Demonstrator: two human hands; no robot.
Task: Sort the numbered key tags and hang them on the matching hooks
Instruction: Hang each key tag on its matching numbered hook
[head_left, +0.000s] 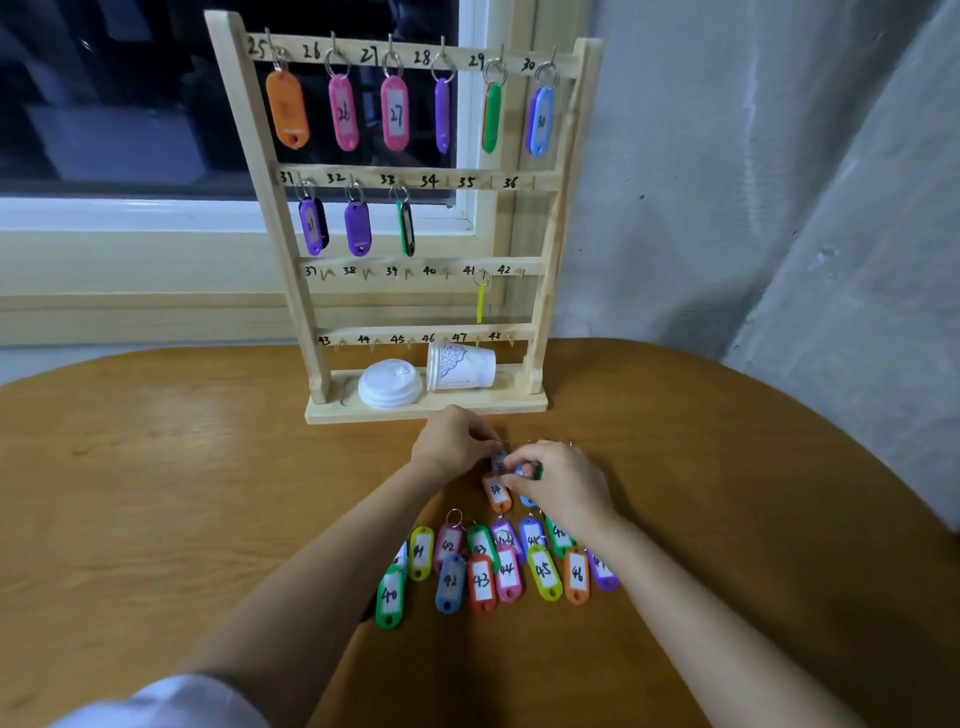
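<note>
A wooden hook rack (543, 291) stands at the table's far edge, its rails numbered 25 to 48. Tags hang on hooks 25 to 33, and a thin yellow tag (480, 304) hangs at 41. Several coloured numbered tags (483, 577) lie in rows on the table near me. An orange tag marked 34 (497, 491) lies just above them. My left hand (452, 441) pinches the ring of a small blue-grey tag (498, 460). My right hand (563, 483) grips tags beside it, fingers closed; which ones is partly hidden.
A white paper cup (460, 368) lies on its side on the rack's base next to a stack of white lids (389, 384). The round wooden table (156, 493) ends at right near a grey wall. A window sits behind the rack.
</note>
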